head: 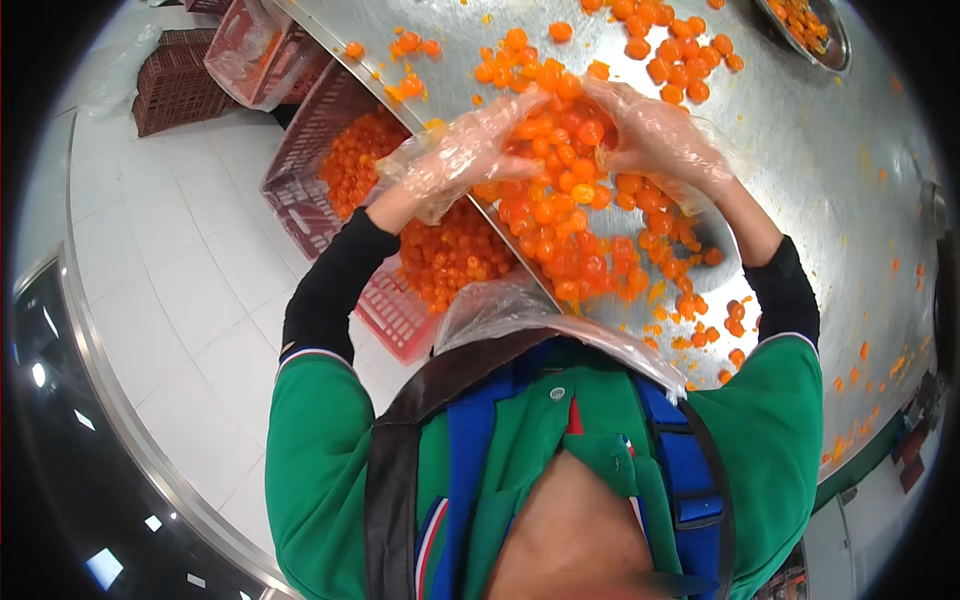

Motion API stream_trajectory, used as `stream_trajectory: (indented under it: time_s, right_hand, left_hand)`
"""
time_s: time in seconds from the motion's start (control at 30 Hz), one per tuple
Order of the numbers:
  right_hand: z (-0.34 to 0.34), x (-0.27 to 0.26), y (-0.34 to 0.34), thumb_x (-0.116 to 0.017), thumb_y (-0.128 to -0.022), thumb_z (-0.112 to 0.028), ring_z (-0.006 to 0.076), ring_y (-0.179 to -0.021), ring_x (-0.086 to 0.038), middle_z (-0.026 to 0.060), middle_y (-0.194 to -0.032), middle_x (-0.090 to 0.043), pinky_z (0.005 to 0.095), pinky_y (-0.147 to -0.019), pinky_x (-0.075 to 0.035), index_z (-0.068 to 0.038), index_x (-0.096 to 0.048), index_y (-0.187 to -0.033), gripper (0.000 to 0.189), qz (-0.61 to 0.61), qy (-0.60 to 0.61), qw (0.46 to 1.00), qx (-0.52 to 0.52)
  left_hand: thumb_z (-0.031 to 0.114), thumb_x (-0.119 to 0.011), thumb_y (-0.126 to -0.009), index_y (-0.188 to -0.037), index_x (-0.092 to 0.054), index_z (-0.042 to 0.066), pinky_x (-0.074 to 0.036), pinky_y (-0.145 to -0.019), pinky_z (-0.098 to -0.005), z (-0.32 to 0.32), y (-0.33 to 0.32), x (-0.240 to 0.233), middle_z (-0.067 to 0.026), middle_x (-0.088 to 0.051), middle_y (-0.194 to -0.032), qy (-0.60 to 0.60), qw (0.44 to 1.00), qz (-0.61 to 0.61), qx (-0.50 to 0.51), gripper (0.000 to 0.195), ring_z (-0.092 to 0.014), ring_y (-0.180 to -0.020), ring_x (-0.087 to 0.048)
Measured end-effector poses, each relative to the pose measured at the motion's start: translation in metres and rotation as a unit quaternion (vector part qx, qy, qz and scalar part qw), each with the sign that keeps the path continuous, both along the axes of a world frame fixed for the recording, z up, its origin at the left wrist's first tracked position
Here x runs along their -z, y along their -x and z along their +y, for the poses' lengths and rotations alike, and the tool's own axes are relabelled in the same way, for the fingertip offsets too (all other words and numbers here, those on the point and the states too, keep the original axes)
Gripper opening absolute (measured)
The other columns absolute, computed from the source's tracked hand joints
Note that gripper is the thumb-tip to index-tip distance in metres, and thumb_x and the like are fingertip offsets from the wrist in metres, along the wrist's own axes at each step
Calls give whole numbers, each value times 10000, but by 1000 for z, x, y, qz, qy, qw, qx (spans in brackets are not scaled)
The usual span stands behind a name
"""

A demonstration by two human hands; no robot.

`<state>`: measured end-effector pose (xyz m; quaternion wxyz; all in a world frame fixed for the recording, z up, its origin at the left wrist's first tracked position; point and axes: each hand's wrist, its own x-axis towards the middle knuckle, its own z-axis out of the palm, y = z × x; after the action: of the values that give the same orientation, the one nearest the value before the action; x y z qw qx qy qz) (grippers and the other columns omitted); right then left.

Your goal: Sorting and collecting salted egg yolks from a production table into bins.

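Note:
Cupped around a heap of round orange egg yolks (566, 161), my left hand (480, 146) and my right hand (652, 131) face each other on the steel table (810, 210). Both wear clear plastic gloves. Fingers and thumb of each hand are apart and touch the heap's sides; some fingertips are hidden among the yolks. More yolks spread from the heap towards my body, some blurred. Below the table's left edge, partly under my left forearm, a reddish plastic crate (300, 165) holds many yolks.
A metal bowl (844, 49) with orange pieces stands at the far right. Loose yolks (679, 64) and yellow scraps lie about the table. Beyond the crate are a lined pink crate (244, 56) and a brown basket (180, 82) on the white tiled floor (187, 225).

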<state>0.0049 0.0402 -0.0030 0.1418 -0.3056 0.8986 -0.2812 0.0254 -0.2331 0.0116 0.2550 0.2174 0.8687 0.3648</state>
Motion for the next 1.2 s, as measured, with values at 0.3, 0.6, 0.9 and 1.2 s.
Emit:
stream_trajectory:
  time_s: [0.3, 0.6, 0.9, 1.2]
  right_hand:
    - [-50, 1, -43, -731, -833, 15, 150, -1257, -517, 62, -1413, -495, 292, -1016, -479, -64, -408, -1448, 699, -262, 384, 882, 78]
    - [-118, -69, -85, -711, -869, -228, 293, -1088, -609, 158, -1080, -607, 396, -899, -502, -101, -556, -1266, 445, -193, 341, 916, -87]
    - [-53, 30, 25, -650, -797, -101, 330, -864, -669, 155, -962, -672, 391, -790, -542, -75, -669, -1021, 226, 49, 54, 995, -67]
    - [36, -13, 68, -634, -869, -161, 273, -886, -698, 164, -956, -707, 383, -782, -546, -89, -632, -1239, 377, -26, 71, 986, 152]
  left_hand:
    - [121, -785, -804, -1514, -325, 68, -402, -1100, -349, 28, -29, -14, -94, -458, -1455, -331, 887, -264, -185, 848, -196, -1348, -442]
    - [183, -854, -747, -1505, -330, 46, -376, -1111, -364, -91, -101, -54, -92, -461, -1458, -237, 924, -252, -164, 931, -192, -1307, -473]
    - [177, -692, -867, -1286, -581, 17, -482, -994, -377, -49, 0, -48, -165, -618, -1258, 44, 977, 123, -166, 462, -290, -1163, -609]
    - [218, -642, -852, -1136, -639, 51, -508, -864, -444, -39, 88, 11, -211, -650, -1104, 213, 966, 144, 1, 329, -365, -1016, -633]
